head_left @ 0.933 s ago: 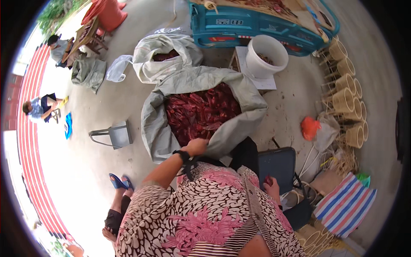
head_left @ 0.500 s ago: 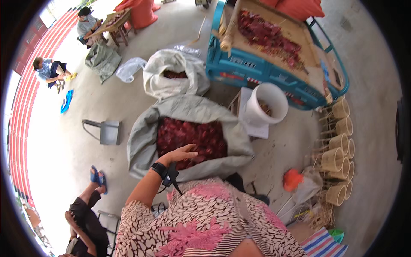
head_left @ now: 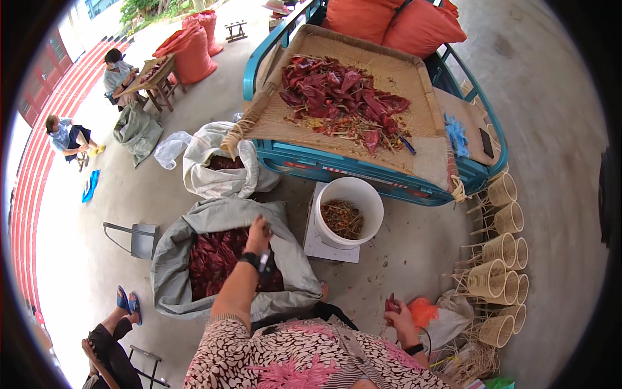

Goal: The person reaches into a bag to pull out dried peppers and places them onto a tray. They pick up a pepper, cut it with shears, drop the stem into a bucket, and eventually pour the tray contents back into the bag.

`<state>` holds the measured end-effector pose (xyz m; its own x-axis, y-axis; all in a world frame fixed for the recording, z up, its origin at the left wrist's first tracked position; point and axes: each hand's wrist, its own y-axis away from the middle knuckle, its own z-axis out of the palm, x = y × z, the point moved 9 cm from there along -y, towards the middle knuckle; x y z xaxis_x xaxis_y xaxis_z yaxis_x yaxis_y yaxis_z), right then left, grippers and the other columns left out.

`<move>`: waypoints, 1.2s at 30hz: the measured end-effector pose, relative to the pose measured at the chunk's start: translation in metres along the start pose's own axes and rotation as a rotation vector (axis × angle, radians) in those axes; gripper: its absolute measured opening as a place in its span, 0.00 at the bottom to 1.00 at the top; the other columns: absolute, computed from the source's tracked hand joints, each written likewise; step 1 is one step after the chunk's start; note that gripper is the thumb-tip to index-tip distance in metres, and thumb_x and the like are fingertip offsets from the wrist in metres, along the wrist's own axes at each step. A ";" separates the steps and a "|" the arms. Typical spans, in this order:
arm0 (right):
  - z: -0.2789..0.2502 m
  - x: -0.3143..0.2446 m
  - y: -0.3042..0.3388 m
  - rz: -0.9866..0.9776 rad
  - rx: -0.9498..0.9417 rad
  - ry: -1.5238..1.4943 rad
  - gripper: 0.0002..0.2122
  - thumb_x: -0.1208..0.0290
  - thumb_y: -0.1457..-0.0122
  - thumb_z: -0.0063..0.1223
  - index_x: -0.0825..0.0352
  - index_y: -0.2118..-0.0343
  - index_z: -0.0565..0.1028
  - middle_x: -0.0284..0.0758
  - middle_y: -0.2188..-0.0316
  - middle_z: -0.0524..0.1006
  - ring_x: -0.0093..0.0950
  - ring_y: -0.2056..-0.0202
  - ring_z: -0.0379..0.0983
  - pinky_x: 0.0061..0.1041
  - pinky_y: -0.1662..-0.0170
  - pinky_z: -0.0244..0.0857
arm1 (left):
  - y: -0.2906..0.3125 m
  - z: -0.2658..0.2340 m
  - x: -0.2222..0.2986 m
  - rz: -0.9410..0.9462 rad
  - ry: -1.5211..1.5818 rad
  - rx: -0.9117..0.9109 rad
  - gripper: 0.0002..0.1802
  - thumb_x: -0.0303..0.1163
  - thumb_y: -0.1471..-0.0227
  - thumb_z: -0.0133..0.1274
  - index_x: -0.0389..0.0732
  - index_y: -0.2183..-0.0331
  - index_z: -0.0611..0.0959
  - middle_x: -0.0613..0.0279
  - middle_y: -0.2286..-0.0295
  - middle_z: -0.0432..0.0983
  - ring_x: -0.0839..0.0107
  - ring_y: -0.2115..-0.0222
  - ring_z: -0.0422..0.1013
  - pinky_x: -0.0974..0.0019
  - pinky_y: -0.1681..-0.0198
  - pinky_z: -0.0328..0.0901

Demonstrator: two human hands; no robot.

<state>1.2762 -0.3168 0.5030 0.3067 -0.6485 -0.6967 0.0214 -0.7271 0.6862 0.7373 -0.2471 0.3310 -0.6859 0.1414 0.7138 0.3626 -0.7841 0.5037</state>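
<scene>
My left hand (head_left: pixel 258 236) is over a large grey-green woven sack (head_left: pixel 295 262) filled with dark red dried chili peppers (head_left: pixel 217 262). Its fingers are curled together near the sack's folded rim, and what they may hold is hidden. Low on the right, my right hand (head_left: pixel 403 322) grips a dried red chili pepper (head_left: pixel 391 303) between thumb and fingers. A flat woven tray (head_left: pixel 363 45) on the teal cart (head_left: pixel 337 170) bears a heap of red dried chilies (head_left: pixel 343 87) with seeds and stems. A white bucket (head_left: pixel 370 230) holds brownish stems and scraps.
The bucket stands on a white board (head_left: pixel 330 251). Behind the sack is a paler sack (head_left: pixel 201 170). A grey dustpan (head_left: pixel 144 241) lies left; several woven stools (head_left: pixel 487 279) stand right. One person sits at the lower left (head_left: pixel 110 350); two sit farther off.
The view has turned right, bringing the tray and bucket more into sight. My left hand, open before, is now curled closer to the sack's rim. My right hand has appeared with a chili.
</scene>
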 end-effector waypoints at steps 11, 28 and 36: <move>0.060 -0.395 -0.046 -0.582 -0.587 -0.649 0.22 0.72 0.46 0.54 0.68 0.49 0.64 0.37 0.56 0.70 0.27 0.56 0.69 0.26 0.58 0.66 | 0.053 0.019 0.058 0.535 -1.093 0.115 0.26 0.28 0.55 0.50 0.33 0.51 0.70 0.45 0.61 0.74 0.60 0.59 0.71 0.64 0.55 0.64; 0.111 -0.415 -0.157 -1.151 0.327 0.554 0.19 0.60 0.46 0.50 0.69 0.56 0.74 0.45 0.60 0.76 0.39 0.60 0.71 0.34 0.52 0.61 | 0.272 -0.012 -0.011 0.295 -0.923 0.363 0.20 0.23 0.52 0.47 0.38 0.54 0.73 0.51 0.60 0.72 0.59 0.63 0.72 0.63 0.61 0.67; 0.089 -0.411 -0.088 -1.192 0.330 -0.026 0.08 0.74 0.47 0.54 0.71 0.65 0.72 0.32 0.71 0.74 0.22 0.69 0.69 0.22 0.62 0.64 | 0.240 0.050 0.060 0.504 -0.826 0.187 0.15 0.22 0.50 0.47 0.35 0.57 0.75 0.56 0.62 0.75 0.69 0.64 0.73 0.67 0.61 0.67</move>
<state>1.0639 -0.0061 0.7103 0.2410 0.4554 -0.8570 0.0318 -0.8863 -0.4620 0.8146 -0.3964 0.5193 0.2072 0.2505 0.9457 0.6340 -0.7706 0.0652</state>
